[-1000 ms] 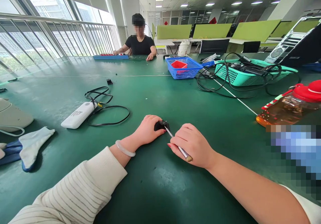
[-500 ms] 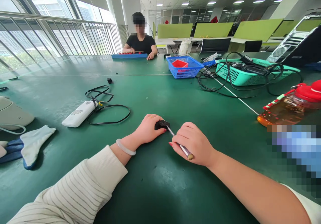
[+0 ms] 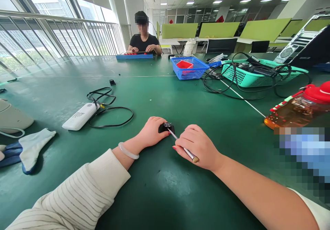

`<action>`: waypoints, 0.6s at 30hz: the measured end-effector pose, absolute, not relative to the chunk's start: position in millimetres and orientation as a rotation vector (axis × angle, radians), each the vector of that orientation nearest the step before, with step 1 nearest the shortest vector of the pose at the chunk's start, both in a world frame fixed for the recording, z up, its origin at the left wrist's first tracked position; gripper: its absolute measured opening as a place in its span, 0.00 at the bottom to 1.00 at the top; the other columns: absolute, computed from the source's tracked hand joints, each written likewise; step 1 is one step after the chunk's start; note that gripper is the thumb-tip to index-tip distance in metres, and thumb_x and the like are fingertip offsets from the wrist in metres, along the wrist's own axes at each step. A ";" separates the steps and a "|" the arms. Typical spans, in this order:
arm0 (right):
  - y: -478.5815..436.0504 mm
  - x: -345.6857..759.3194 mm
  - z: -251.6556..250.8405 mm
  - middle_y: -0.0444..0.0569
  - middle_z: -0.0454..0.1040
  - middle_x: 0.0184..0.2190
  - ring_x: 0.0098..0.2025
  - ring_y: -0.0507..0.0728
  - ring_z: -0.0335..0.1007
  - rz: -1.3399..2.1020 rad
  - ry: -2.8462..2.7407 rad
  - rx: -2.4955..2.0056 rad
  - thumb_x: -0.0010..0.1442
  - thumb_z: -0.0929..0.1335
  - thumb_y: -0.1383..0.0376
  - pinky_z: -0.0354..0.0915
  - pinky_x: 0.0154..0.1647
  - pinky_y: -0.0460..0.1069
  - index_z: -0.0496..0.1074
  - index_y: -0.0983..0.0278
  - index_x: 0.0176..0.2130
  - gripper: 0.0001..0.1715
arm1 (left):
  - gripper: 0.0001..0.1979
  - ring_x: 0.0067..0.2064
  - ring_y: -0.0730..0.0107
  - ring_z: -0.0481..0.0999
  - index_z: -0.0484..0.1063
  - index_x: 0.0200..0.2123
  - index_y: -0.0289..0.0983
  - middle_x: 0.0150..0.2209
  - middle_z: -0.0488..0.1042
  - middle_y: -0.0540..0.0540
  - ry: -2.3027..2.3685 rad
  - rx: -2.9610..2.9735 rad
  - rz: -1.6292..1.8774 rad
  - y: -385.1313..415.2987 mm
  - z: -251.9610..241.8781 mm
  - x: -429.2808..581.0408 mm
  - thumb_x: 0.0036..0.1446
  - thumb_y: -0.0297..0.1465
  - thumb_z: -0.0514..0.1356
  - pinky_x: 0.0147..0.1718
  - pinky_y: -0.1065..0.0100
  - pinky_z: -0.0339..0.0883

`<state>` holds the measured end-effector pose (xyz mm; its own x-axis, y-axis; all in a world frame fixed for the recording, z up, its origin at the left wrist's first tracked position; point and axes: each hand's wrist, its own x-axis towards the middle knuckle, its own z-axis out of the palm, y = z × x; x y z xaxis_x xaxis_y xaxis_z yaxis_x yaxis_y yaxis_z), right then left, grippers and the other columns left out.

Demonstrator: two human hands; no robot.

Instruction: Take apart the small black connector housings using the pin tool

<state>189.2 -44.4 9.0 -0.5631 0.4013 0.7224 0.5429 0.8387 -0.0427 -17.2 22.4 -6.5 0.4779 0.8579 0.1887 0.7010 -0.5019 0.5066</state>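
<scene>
My left hand (image 3: 154, 131) is closed around the left side of a small black block (image 3: 172, 128) on the table. Silvery specks show on the block's top; its exact kind is unclear. My right hand (image 3: 197, 146) grips a slim tool (image 3: 189, 153) like a small brush, with a metallic shaft and a tan, bristle-like end pointing back towards me. The tool's thin far tip meets the top of the block, between my two hands.
On the green table (image 3: 165, 195), a white power bank (image 3: 80, 116) with a black cable and a glove (image 3: 36, 146) lie left. A blue basket (image 3: 190, 72), a teal basket (image 3: 244, 81) and a red-lidded bottle (image 3: 296, 115) stand right. A person (image 3: 143, 41) sits opposite behind a blue tray (image 3: 134, 57).
The tool's tip has shifted slightly left on the black block, whose speckled top now shows more clearly. My hands have barely moved. The person opposite has drawn one hand back to the tray.
</scene>
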 end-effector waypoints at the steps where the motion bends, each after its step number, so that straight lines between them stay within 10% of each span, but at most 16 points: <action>1: -44.1 189.4 8.9 0.42 0.70 0.23 0.28 0.52 0.61 -0.244 -2.228 -0.692 0.65 0.66 0.68 0.62 0.43 0.51 0.69 0.61 0.29 0.11 | 0.15 0.58 0.52 0.70 0.74 0.45 0.40 0.52 0.76 0.42 1.308 2.371 0.601 22.8 -7.2 -17.5 0.54 0.36 0.66 0.61 0.50 0.61; 18: -38.3 195.4 3.3 0.43 0.73 0.23 0.28 0.53 0.66 0.219 -1.893 -1.048 0.65 0.66 0.62 0.62 0.38 0.50 0.69 0.60 0.28 0.13 | 0.22 0.61 0.50 0.66 0.73 0.52 0.40 0.54 0.75 0.43 1.294 2.343 0.579 20.9 -5.5 -19.1 0.54 0.38 0.65 0.62 0.50 0.61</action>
<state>195.4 -38.3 3.3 -0.2033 0.7406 0.6405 0.5751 0.6198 -0.5340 -19.1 20.9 -5.5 0.4854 0.8592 0.1616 0.6935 -0.4909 0.5274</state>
